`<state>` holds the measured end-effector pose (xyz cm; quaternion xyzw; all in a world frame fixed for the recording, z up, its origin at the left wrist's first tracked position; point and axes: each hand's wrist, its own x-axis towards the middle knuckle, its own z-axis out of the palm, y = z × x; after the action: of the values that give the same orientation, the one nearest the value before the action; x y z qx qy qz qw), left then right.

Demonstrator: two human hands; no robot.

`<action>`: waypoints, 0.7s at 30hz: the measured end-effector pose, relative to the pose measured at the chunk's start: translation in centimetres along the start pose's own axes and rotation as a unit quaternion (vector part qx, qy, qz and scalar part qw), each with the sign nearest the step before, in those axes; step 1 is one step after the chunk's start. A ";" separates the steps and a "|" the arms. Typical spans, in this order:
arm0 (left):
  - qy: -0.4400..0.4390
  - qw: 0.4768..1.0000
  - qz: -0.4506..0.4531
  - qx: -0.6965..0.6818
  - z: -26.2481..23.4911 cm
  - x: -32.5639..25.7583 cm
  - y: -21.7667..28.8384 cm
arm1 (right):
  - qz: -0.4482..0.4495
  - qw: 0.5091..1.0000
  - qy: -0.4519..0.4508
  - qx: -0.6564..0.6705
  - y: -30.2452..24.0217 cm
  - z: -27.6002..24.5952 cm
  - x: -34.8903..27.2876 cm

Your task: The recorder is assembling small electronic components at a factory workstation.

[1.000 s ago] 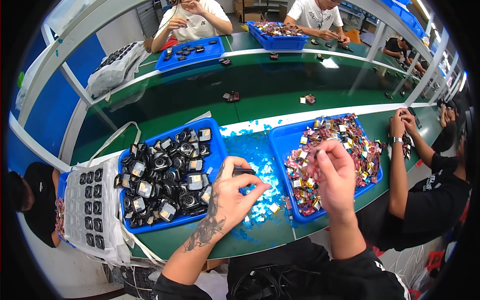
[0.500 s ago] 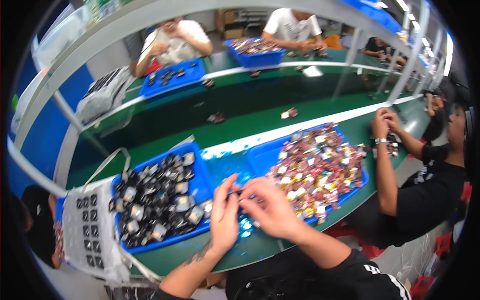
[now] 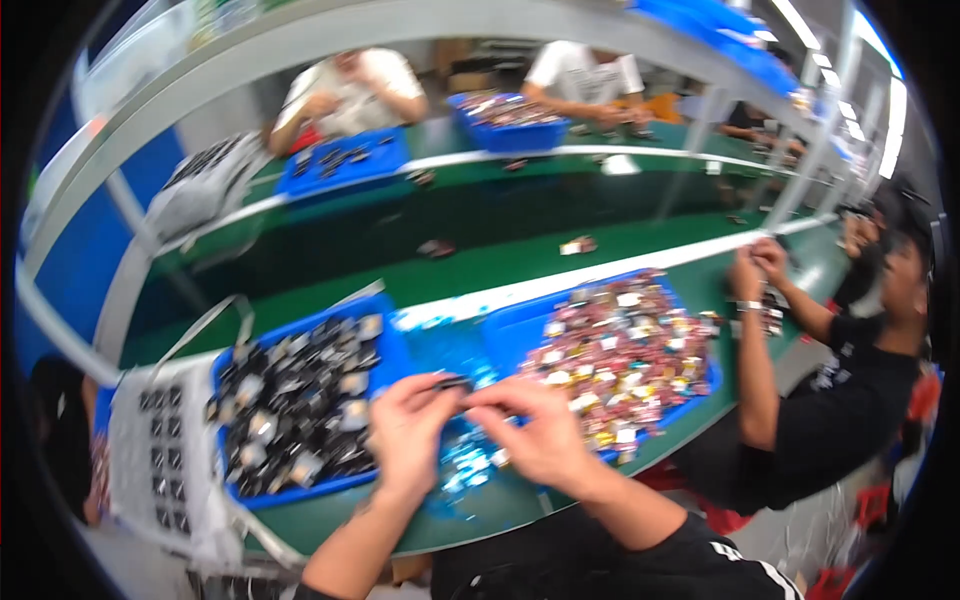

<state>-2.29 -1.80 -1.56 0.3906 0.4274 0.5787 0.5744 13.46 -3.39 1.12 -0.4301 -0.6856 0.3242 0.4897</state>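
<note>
Between the left tray (image 3: 395, 348) and right tray (image 3: 508, 335), above the tabletop (image 3: 482, 522), the left hand (image 3: 406, 437) pinches a black part (image 3: 456, 383); the right hand's (image 3: 542, 428) fingertips meet it, grip too blurred to tell. The left tray holds heaped black pieces; the right, by the near edge, pinkish ones. At the left edge, a white tray (image 3: 132, 450) carries rowed pieces.

Left hand (image 3: 408, 430): your thumb and fingers meet in a pinch.
Right hand (image 3: 538, 425): your fingertips point left, close beside the left's; grip blurred.
Forearms (image 3: 630, 508): yours rise from below, slanting inward.
</note>
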 end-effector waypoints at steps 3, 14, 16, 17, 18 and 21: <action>-0.053 0.990 -0.035 -0.123 0.6 -0.7 -1.3 | -0.051 0.994 0.042 -0.091 -0.1 0.2 0.5; -0.116 0.988 0.021 -0.103 0.3 -1.5 -1.1 | -0.178 0.957 0.077 -0.216 -0.4 1.0 1.0; -0.128 0.985 0.019 -0.118 0.2 -1.5 -1.2 | -0.176 0.960 0.077 -0.203 -0.5 0.8 1.0; -0.131 0.982 0.006 -0.133 0.1 -1.4 -1.4 | -0.162 0.964 0.067 -0.201 -0.6 0.7 0.9; -0.135 0.980 -0.005 -0.148 0.1 -1.4 -1.4 | -0.148 0.967 0.057 -0.200 -0.8 0.6 0.9; -0.137 0.980 -0.013 -0.142 0.1 -1.4 -1.3 | -0.019 0.992 0.064 -0.109 -1.5 0.7 0.5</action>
<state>-1.69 -3.19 -2.71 0.3749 0.2630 0.5666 0.6850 12.30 -3.60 2.43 -0.4877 -0.6921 0.2101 0.4889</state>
